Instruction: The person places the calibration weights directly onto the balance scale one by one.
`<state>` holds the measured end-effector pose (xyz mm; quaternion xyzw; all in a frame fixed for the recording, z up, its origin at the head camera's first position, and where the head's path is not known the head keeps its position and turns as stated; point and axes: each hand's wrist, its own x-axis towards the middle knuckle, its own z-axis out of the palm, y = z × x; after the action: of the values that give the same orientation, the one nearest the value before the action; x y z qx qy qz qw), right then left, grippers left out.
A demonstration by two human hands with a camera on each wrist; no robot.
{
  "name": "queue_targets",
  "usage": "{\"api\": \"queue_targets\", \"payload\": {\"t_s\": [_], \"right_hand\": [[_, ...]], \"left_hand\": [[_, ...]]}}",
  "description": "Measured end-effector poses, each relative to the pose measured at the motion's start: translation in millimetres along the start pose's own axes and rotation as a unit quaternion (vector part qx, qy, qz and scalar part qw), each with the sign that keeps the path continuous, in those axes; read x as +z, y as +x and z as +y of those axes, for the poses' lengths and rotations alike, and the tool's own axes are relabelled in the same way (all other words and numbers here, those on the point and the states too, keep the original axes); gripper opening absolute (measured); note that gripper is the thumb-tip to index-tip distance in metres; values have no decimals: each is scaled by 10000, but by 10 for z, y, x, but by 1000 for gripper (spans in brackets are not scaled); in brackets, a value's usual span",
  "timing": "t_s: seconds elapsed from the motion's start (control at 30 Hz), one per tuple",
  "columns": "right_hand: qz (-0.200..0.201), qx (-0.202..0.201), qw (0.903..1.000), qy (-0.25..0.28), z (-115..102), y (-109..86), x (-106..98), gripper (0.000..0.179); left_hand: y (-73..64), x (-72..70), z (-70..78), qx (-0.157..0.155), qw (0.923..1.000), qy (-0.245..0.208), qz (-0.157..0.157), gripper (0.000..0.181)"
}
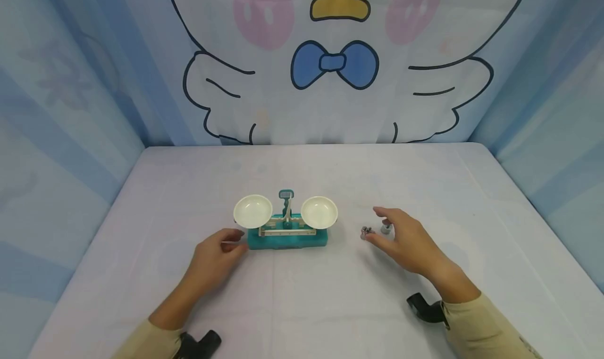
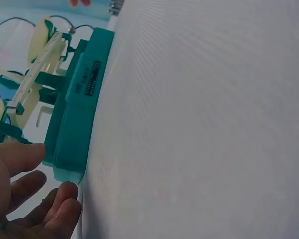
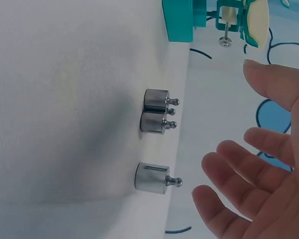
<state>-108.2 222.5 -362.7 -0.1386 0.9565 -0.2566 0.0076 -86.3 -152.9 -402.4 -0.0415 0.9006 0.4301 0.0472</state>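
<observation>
Weights (image 1: pixel 373 230) are standing on the white table (image 1: pixel 330 296) to the right of the teal balance scale (image 1: pixel 287 228), and in the head view the right hand (image 1: pixel 408 241) is hovering just beside them, fingers spread and holding nothing. The left hand (image 1: pixel 214 254) is resting at the left end of the scale's base, its fingertips loosely curled against that end. Both cream pans (image 1: pixel 252 211) are sitting level and bare.

From the left wrist, the fingers (image 2: pixel 27 181) are lying relaxed next to the corner of the teal base (image 2: pixel 77 124); whether they are pressing on it or only touching it I cannot tell.

From the right wrist, three small metal weights (image 3: pixel 154 122) with knobbed tops are standing in a row, two touching each other and the third (image 3: pixel 152 178) a little apart. The open fingers (image 3: pixel 249 164) are hanging over the knobs without contact.

By my judgement the reach for a weight is under way. The next move is calling for a fine pinch on one knob, taking care not to topple its close neighbour.
</observation>
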Motion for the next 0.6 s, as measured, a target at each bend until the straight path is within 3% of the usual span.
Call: {"api": "queue_targets", "payload": {"t_s": [0.3, 0.6], "right_hand": [[-60, 84, 9999, 46, 60, -6, 38, 63], [-49, 20, 10000, 31, 78, -1, 50, 62]], "left_hand": [[134, 120, 47, -28, 10000, 28, 47, 37], [167, 187, 84, -44, 9999, -65, 153, 45]]}}
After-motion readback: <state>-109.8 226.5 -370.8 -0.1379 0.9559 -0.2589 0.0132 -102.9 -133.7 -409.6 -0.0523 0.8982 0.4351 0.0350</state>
